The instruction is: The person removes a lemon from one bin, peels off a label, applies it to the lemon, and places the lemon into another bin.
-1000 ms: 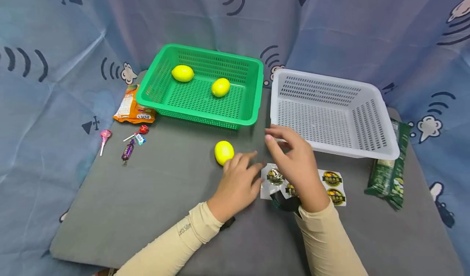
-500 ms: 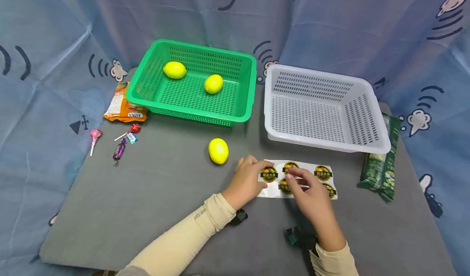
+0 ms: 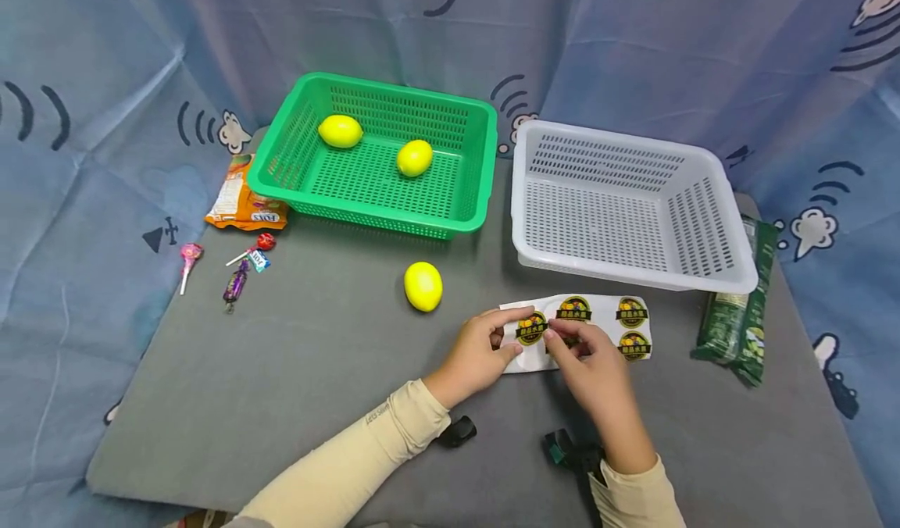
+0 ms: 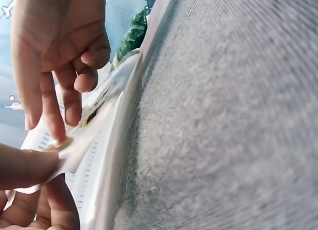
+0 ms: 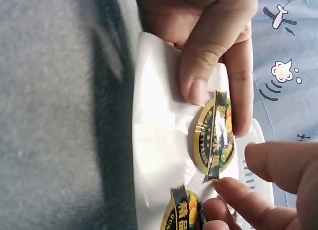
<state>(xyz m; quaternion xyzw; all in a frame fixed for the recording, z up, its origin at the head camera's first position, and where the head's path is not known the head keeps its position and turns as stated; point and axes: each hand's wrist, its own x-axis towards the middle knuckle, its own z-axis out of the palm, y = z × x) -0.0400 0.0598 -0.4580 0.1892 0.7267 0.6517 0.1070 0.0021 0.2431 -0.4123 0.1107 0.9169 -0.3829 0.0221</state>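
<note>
A white sticker sheet (image 3: 598, 321) with round black-and-gold stickers lies on the grey mat in front of the white basket. My left hand (image 3: 516, 331) holds the sheet's left end, with the thumb (image 5: 198, 86) pressing on top. My right hand (image 3: 551, 339) picks at the edge of one round sticker (image 5: 214, 135) with curled thumb and fingertip; that edge is lifted from the sheet. In the left wrist view the sheet (image 4: 99, 125) bends up between the fingers. A yellow lemon (image 3: 423, 286) lies on the mat just left of the left hand.
A green basket (image 3: 474, 200) at the back holds two lemons (image 3: 341, 131) (image 3: 414, 158). An empty white basket (image 3: 703, 274) stands to its right, with a green packet (image 3: 734, 317) beside it. An orange packet (image 3: 242, 200), a lollipop (image 3: 188, 256) and wrapped sweets (image 3: 237, 282) lie at the left.
Both hands have come down from beside the lemon and the white basket onto the sticker sheet. The left hand took hold of its left end; the right fingers moved to one sticker.
</note>
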